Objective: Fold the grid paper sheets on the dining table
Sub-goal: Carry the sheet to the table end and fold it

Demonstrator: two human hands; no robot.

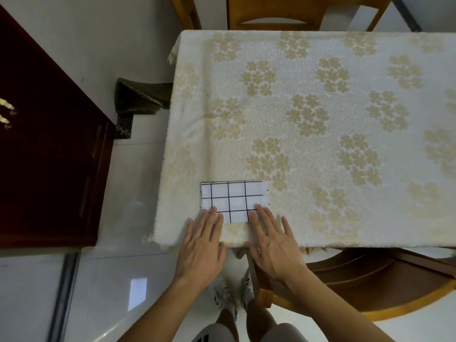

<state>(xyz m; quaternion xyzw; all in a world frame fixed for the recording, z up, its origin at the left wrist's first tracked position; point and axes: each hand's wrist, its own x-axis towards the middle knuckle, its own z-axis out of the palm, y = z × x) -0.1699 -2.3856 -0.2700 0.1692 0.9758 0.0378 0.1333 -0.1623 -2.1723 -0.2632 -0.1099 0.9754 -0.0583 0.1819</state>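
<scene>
Home dining room: clothed table (320, 107), chairs (276, 13)

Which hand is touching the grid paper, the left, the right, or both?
Touching, both. The head view shows the left hand and right hand with straight fingers lying on the near edge of the grid paper.

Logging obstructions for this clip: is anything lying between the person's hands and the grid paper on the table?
Nothing visible. The left hand and right hand already rest flat, fingertips on the near edge of the grid paper, which lies on the tablecloth.
</scene>
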